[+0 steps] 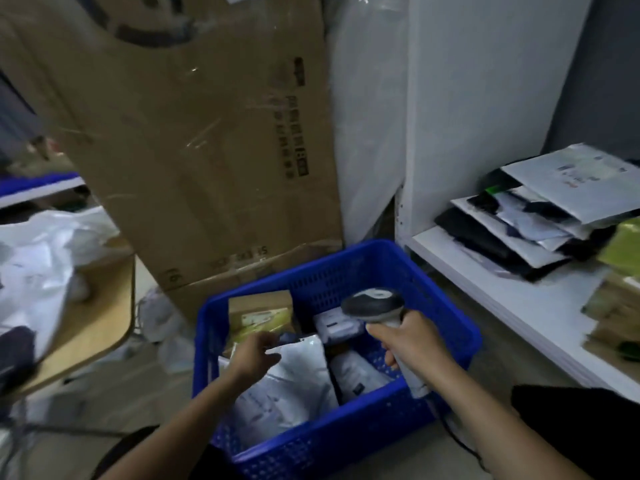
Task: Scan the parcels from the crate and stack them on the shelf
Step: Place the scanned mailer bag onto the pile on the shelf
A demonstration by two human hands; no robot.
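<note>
A blue plastic crate (446,327) stands on the floor in front of me, holding several parcels. A large white poly mailer (294,382) lies at its front left. My left hand (254,351) pinches that mailer's upper edge inside the crate. Behind it sits a brown cardboard box (261,313) with a green label. Smaller white mailers (334,325) lie at the crate's right. My right hand (414,344) grips the handle of a grey barcode scanner (374,303) above the crate's right side. On the white shelf (491,289) to the right lies a stack of parcels (540,216).
A tall flattened cardboard box (207,133) leans on the wall behind the crate. To the left, a wooden table (93,323) carries white plastic bags (38,258). Green and brown packages (620,289) sit at the shelf's right edge. A cable (460,441) trails from the scanner.
</note>
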